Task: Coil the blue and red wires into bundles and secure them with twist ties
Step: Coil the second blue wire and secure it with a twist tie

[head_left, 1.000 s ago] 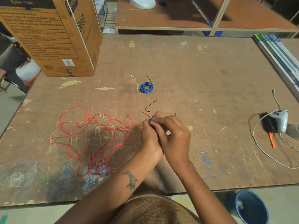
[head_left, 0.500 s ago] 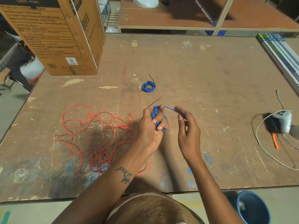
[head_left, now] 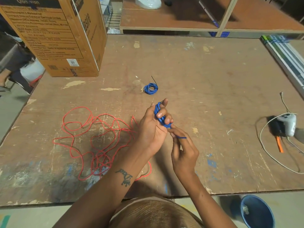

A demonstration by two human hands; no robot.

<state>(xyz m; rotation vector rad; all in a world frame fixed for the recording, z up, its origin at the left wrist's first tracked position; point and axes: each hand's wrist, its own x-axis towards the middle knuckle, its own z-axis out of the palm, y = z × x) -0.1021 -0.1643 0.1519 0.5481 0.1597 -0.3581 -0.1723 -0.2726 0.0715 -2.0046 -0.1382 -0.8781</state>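
Note:
My left hand (head_left: 153, 124) grips a coil of blue wire (head_left: 159, 116), its fingers curled round the loops above the table's middle. Just below it, my right hand (head_left: 183, 150) pinches the loose blue wire end (head_left: 181, 137), which sticks out to the right. A second blue wire bundle (head_left: 150, 88), tied with a black twist tie (head_left: 153, 79), lies on the table farther away. The red wire (head_left: 97, 142) sprawls in loose tangled loops on the table to the left of my hands, with one loop passing under my left forearm.
A large cardboard box (head_left: 62, 38) stands at the table's far left corner. At the right lie a white device with a white cord (head_left: 287, 125) and an orange tool (head_left: 279, 145). A blue bucket (head_left: 256, 211) stands on the floor, front right. Long strips (head_left: 286, 58) lie along the right edge.
My right hand has moved down from beside the coil to below it, drawing the blue wire end round. My left hand turned palm-up, still holding the coil.

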